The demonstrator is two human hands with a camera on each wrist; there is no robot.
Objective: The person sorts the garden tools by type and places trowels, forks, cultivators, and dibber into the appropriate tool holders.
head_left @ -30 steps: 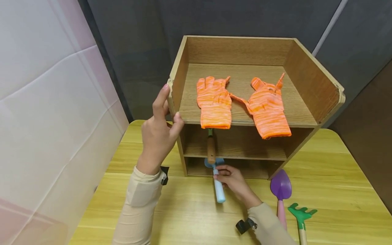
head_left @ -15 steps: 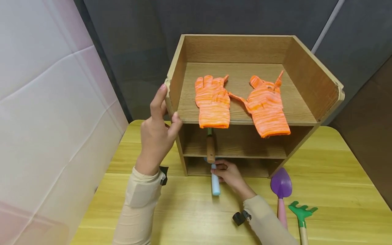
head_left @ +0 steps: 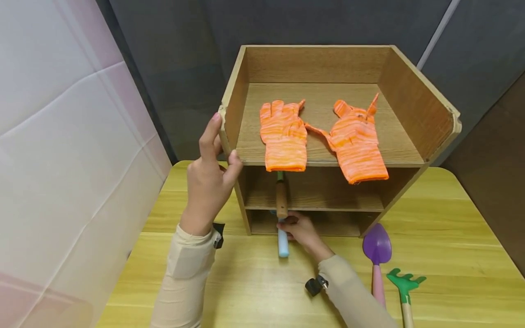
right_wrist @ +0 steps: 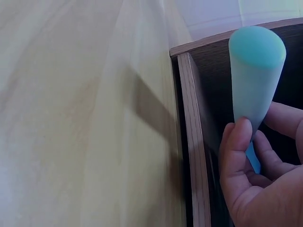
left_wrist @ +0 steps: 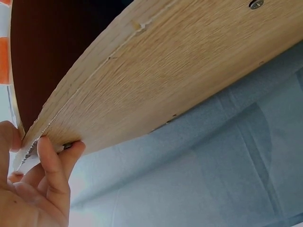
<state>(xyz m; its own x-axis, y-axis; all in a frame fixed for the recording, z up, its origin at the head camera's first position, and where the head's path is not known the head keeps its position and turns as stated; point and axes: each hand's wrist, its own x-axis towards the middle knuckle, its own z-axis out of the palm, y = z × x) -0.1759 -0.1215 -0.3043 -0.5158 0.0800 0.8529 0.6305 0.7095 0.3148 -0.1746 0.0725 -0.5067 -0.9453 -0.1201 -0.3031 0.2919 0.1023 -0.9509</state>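
My left hand (head_left: 209, 182) grips the front edge of the left side panel of a wooden shelf unit (head_left: 320, 65); the left wrist view has thumb and fingers on either side of that edge. Low at the front, my right hand (head_left: 305, 234) pinches the pale blue handle of a garden tool (head_left: 283, 246) near its neck. The tool's blue head is inside the bottom compartment, mostly hidden. In the right wrist view the handle end (right_wrist: 257, 47) points out of the compartment. Just above, a brown wooden handle (head_left: 281, 200) with a green neck sticks out of the middle compartment.
Two orange gloves (head_left: 285, 136) lie on the top shelf, cuffs over its front edge. Right of the unit, a purple trowel (head_left: 376, 246) with a pink handle and a small green rake (head_left: 404, 284) lie on the wooden table (head_left: 246, 291). A pale wall panel stands at left.
My right hand has pushed the blue garden tool deeper into the bottom compartment and slightly left, so less of its handle sticks out. My left hand keeps its grip on the side panel.
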